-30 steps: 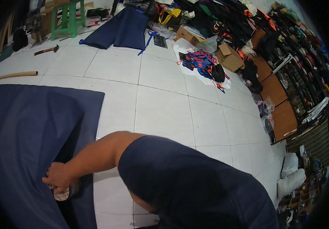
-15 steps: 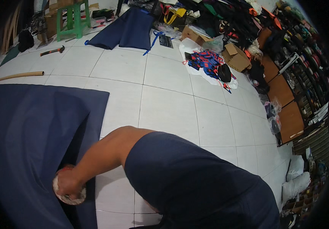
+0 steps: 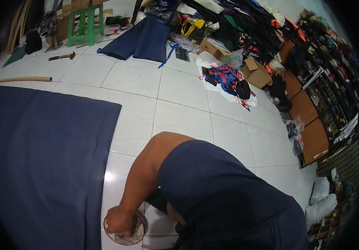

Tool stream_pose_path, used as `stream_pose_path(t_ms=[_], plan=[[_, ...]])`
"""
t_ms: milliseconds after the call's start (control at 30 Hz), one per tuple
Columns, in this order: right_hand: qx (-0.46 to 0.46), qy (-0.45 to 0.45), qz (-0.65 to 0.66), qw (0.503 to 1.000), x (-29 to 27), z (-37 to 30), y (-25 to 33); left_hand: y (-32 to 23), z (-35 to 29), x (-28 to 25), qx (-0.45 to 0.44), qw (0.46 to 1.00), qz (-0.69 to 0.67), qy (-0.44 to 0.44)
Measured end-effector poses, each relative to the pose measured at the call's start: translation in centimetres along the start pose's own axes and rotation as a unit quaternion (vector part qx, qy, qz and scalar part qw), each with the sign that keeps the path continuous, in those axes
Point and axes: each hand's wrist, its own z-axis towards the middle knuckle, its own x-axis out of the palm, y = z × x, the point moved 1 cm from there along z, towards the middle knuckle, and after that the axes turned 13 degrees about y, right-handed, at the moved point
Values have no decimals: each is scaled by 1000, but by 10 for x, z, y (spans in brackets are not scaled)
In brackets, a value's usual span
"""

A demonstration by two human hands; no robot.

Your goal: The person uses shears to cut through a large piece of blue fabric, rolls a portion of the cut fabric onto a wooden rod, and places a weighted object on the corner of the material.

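Head view: round container, pale residue inside, on tiled floor. Right hand over it, grip unclear; left hand can't tell. Blue sheet just beside.

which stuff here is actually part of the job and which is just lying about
Likely part of the job:
round container, under the right hand
large dark blue sheet, beside it

Apparently just lying about:
hammer
brown rod
green stool
cardboard box
red-and-blue patterned cloth
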Motion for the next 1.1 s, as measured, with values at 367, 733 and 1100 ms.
stream_pose_path(t_ms=[367,733,1100], plan=[[48,185,-53,980,-48,24,-51,-14,-25,8,22,1000,4,-6],[90,-175,-45,979,-27,-49,-160,21,44,-86,99,991,-83,37],[349,-218,133,902,38,-124,-220,48,13,-43,141,979,23,-146]])
